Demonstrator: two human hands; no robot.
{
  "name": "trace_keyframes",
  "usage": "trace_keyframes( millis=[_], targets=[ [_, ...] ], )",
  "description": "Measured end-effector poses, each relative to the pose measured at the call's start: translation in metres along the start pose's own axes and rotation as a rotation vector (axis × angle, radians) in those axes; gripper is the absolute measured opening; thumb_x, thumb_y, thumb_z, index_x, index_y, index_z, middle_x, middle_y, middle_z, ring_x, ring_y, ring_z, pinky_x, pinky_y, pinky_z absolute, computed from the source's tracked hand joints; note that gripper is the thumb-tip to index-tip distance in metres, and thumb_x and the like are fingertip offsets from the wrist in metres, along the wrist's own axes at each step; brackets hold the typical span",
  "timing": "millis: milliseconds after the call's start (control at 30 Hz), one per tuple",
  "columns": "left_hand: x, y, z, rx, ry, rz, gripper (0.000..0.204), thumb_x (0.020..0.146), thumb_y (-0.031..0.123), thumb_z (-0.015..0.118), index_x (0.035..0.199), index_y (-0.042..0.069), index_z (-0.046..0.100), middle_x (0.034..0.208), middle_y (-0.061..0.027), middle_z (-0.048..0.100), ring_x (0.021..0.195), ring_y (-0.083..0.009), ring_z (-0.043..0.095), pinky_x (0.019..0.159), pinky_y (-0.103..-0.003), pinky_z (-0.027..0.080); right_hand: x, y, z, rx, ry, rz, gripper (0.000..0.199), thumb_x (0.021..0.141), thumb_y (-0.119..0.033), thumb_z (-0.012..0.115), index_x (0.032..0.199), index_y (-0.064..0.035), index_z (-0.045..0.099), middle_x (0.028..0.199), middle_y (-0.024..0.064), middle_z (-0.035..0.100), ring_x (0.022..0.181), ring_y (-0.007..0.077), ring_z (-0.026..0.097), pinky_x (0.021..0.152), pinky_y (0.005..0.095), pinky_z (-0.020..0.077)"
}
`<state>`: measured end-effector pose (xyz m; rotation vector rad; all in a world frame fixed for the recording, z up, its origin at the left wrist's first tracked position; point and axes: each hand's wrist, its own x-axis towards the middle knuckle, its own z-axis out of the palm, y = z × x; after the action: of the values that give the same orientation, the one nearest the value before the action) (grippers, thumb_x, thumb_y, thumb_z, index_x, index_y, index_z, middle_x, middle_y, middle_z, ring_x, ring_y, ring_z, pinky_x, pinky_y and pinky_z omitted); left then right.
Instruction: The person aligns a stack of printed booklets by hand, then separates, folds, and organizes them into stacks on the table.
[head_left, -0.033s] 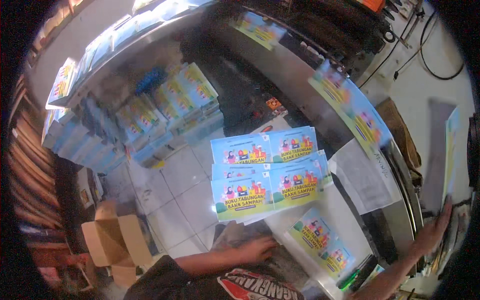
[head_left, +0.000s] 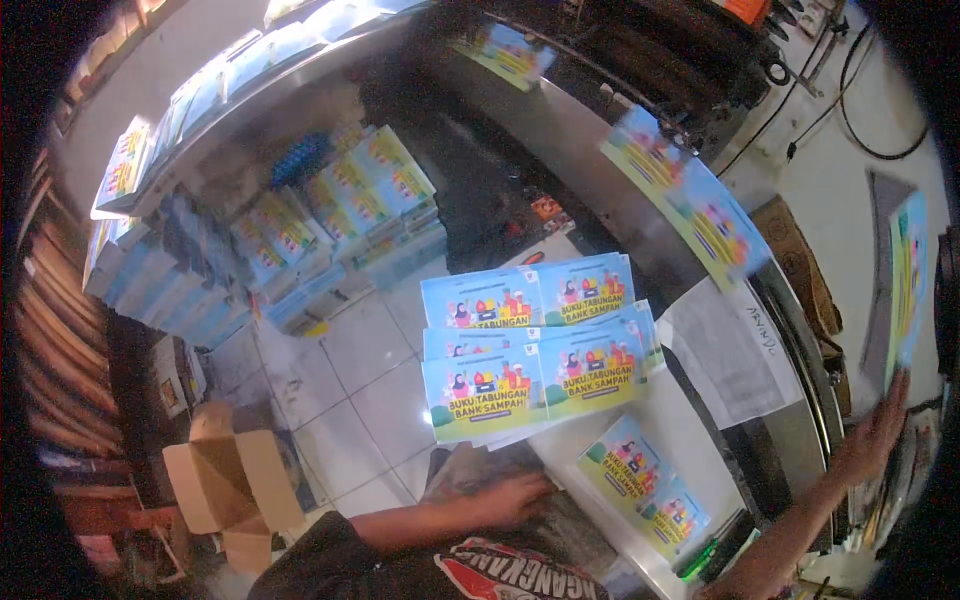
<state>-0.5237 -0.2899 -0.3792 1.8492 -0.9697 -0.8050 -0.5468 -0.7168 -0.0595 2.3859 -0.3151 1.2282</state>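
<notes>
At far left, an open cardboard box [head_left: 225, 480] sits on the tiled floor below stacked blue-green booklets [head_left: 330, 215]. The left hand [head_left: 510, 500] rests flat, fingers spread, on a dark sheet just below the fanned blue-and-green printed covers [head_left: 535, 345] on the tabletop [head_left: 690, 430]. Far right, the right hand [head_left: 878, 430] reaches up with its open grip touching the lower end of an upright cover sheet [head_left: 905, 285], its long axis running away from the wrist.

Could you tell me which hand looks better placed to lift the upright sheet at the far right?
Right. The right hand already touches the upright sheet; the left hand rests low, near the stacked covers.
</notes>
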Motion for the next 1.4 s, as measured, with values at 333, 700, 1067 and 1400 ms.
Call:
trace_keyframes(
  millis=[333,700,1067,1400],
  targets=[
    [-0.004,-0.020,0.013,-0.025,0.055,-0.006,0.037,0.088,0.020,0.057,0.121,0.003,0.055,0.116,-0.0199,0.055,0.107,-0.0389,0.056,0.091,-0.048,0.047,-0.060,-0.105,0.146,0.141,-0.425,-0.231,0.046,0.087,0.002,0.045,0.130,-0.0105,0.053,0.139,0.0154,0.048,0.131,0.0336,0.042,0.109,0.0433,0.0334],
    [-0.004,-0.016,0.021,0.056,0.097,0.064,0.032,0.091,0.020,0.055,0.117,0.003,0.056,0.115,-0.0213,0.056,0.106,-0.0394,0.056,0.091,-0.046,0.048,-0.165,-0.160,-0.058,0.438,-1.265,-0.092,0.076,0.060,-0.029,0.084,0.124,-0.0010,0.054,0.132,0.0206,0.049,0.119,0.0405,0.048,0.098,0.0470,0.0428],
    [-0.006,-0.011,0.019,0.110,0.069,0.010,0.029,0.091,0.023,0.055,0.114,0.006,0.060,0.111,-0.0178,0.059,0.107,-0.0366,0.056,0.093,-0.045,0.046,-0.183,-0.068,-0.051,0.142,-1.253,0.191,0.034,0.089,-0.019,0.051,0.119,-0.0057,0.060,0.109,0.0165,0.065,0.097,0.0337,0.063,0.084,0.0461,0.0500],
    [0.000,-0.014,0.025,0.231,0.042,0.052,0.033,0.087,0.017,0.058,0.118,0.005,0.057,0.116,-0.0186,0.057,0.109,-0.0373,0.055,0.094,-0.045,0.046,-0.149,0.216,-0.045,-0.187,0.095,0.188,0.042,0.097,-0.010,0.037,0.136,-0.0104,0.052,0.131,0.0116,0.057,0.114,0.0322,0.058,0.091,0.0446,0.0487]
  ],
)
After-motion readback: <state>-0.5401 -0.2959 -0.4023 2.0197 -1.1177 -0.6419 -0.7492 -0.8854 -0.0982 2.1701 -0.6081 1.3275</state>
